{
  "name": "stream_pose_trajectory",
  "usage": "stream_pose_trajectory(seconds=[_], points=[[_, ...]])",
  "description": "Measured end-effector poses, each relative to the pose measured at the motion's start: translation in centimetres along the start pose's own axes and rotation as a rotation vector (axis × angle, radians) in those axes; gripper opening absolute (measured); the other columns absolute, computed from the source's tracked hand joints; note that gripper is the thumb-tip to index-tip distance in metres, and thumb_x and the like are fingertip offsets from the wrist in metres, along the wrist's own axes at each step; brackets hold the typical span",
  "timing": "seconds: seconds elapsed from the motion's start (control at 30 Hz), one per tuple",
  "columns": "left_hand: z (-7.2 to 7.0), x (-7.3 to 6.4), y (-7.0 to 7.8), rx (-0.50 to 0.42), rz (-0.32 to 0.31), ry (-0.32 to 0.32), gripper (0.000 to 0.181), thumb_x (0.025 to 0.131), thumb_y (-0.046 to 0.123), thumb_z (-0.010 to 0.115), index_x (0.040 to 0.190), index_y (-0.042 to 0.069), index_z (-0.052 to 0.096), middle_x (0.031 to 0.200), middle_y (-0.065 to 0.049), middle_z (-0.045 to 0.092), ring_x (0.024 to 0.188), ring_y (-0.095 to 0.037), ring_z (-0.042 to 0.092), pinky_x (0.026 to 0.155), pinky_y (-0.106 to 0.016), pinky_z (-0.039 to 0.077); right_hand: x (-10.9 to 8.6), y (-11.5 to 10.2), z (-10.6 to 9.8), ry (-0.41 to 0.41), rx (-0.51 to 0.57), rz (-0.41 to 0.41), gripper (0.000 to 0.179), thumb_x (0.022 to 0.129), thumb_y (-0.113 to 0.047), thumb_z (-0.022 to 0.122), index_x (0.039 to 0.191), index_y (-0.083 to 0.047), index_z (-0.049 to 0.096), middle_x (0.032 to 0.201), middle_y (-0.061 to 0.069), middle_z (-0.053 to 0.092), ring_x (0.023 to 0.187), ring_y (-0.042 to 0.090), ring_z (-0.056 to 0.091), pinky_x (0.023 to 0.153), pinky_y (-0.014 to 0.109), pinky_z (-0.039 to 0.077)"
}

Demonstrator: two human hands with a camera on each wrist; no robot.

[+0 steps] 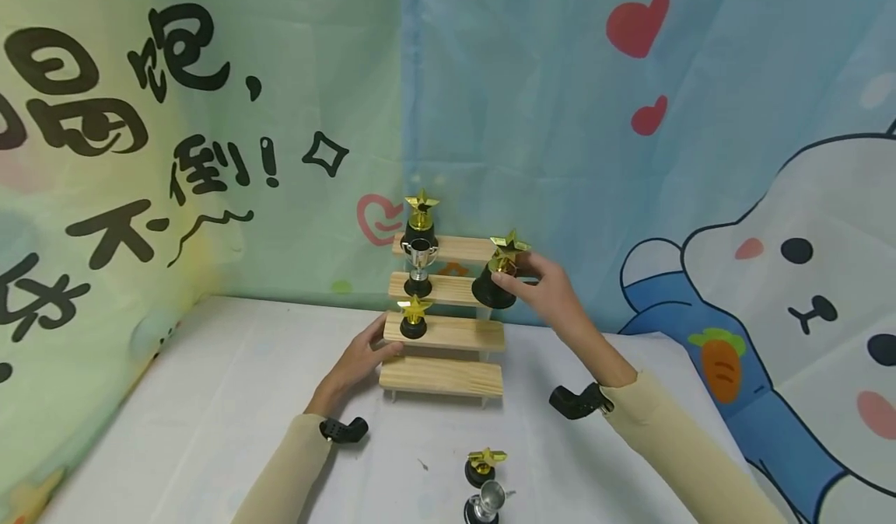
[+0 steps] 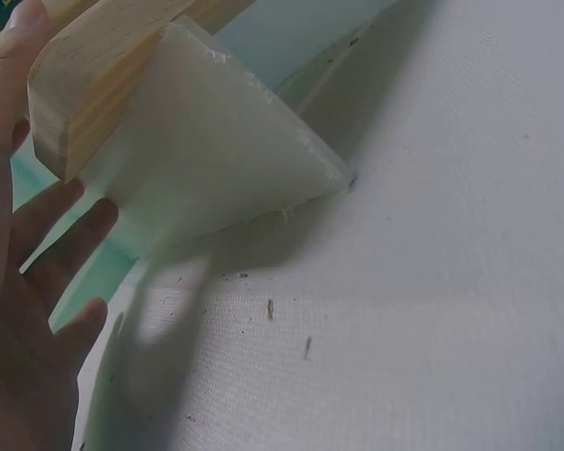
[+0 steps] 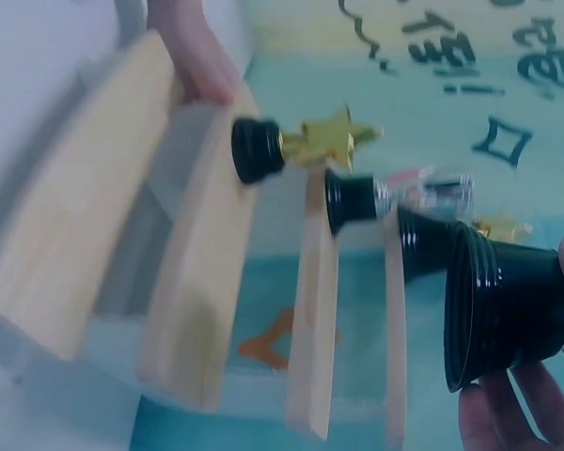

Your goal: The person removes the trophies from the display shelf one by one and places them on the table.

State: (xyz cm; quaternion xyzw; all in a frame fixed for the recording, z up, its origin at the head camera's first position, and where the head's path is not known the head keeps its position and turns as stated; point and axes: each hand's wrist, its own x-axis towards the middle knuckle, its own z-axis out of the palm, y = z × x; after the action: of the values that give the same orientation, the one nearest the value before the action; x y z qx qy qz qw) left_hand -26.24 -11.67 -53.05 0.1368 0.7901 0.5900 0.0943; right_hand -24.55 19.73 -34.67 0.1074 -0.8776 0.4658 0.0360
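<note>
My right hand [image 1: 544, 284] holds a gold star trophy [image 1: 493, 287] by its gold part, the black base tilted. In the right wrist view that black base [image 3: 503, 305] is close to the upper boards' edges. My left hand [image 1: 360, 361] grips the left end of a tiered wooden display stand [image 1: 448, 378], thumb on one side of a board and fingers spread near its underside. On the stand's left side are a large star trophy [image 1: 420, 225] on the top tier, a silver cup trophy [image 1: 419, 263] below it, and a small star trophy [image 1: 414, 318] lower down.
In front of the stand, a small gold star trophy [image 1: 481, 466] and a silver cup trophy [image 1: 488, 501] are on the white-covered table [image 1: 231, 415]. A printed cloth backdrop [image 1: 532, 104] rises right behind the stand.
</note>
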Motion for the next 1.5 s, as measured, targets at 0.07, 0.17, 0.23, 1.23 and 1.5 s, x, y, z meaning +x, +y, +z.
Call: stream_pose_trajectory(seconds=[0.07,0.17,0.23,1.23,1.5], points=[[-0.1,0.5,-1.0,0.004,0.004,0.005,0.079,0.093,0.037,0.065,0.156,0.02,0.021,0.158,-0.012,0.031,0.145,-0.036,0.032,0.121,-0.053,0.024,-0.9,-0.4,0.1,-0.01,0.007,0.006,0.052,0.089,-0.046,0.067,0.128,-0.013,0.058,0.128,0.011,0.06,0.122,0.029,0.056,0.102,0.045,0.049],[-0.1,1.0,-2.0,0.002,0.026,0.026,0.078,0.092,0.037,0.066,0.155,0.023,0.023,0.158,-0.011,0.033,0.145,-0.035,0.033,0.121,-0.054,0.024,-2.3,-0.7,0.4,-0.019,0.008,0.009,0.051,0.089,-0.043,0.068,0.127,-0.012,0.058,0.127,0.012,0.061,0.122,0.029,0.056,0.103,0.044,0.05],[-0.1,1.0,-2.1,0.006,0.033,0.037,0.077,0.091,0.038,0.066,0.155,0.024,0.025,0.156,-0.01,0.036,0.144,-0.035,0.035,0.12,-0.054,0.025,-3.2,-0.8,0.6,-0.022,0.001,0.002,0.049,0.089,-0.042,0.069,0.127,-0.011,0.059,0.125,0.012,0.063,0.12,0.028,0.058,0.101,0.043,0.052],[-0.1,1.0,-2.0,0.018,0.028,0.022,0.083,0.089,0.044,0.067,0.155,0.02,0.023,0.157,-0.012,0.035,0.144,-0.035,0.035,0.121,-0.052,0.025,-18.4,-0.1,4.1,-0.195,0.115,0.328,0.048,0.082,-0.033,0.076,0.123,-0.014,0.061,0.122,0.005,0.063,0.105,0.017,0.06,0.084,0.022,0.054],[0.0,0.9,-2.0,0.026,0.018,0.027,0.081,0.089,0.044,0.067,0.155,0.024,0.025,0.155,-0.012,0.038,0.143,-0.034,0.036,0.12,-0.052,0.025,-22.6,1.2,5.5,-0.24,0.134,0.253,0.039,0.085,-0.029,0.075,0.117,-0.012,0.061,0.114,0.007,0.064,0.095,0.0,0.06,0.078,0.025,0.056]])
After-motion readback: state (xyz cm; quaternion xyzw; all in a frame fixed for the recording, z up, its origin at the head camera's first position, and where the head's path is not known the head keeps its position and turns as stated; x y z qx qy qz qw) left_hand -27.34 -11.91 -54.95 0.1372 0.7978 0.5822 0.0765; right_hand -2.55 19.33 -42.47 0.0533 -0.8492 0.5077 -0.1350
